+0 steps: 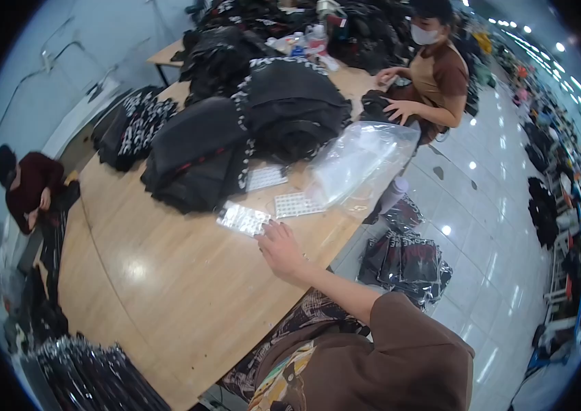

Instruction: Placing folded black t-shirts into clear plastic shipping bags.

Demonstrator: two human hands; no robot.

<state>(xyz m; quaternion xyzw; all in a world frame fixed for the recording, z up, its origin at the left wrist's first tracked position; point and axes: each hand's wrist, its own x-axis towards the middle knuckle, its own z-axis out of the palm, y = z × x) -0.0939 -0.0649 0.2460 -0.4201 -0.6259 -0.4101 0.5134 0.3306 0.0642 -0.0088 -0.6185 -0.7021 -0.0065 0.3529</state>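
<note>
My right hand (282, 252) reaches over the wooden table (160, 274), its arm in a brown sleeve. The fingers are closed on the near right edge of a shiny sheet of small labels (244, 218); whether the thumb is under it is hard to see. Two more label sheets lie just beyond: one white with dark marks (292, 204), another (266, 178) against the black garments. Right of them rests a large clear plastic bag (362, 164), partly over the table edge. Out of the picture is my left hand.
Tall piles of folded black garments (198, 154) cover the table's far side. A masked co-worker (434, 82) handles black cloth at the far right; another person (33, 185) stands at left. Bagged garments (403, 264) lie on the tiled floor. More packed garments (88, 377) are at lower left.
</note>
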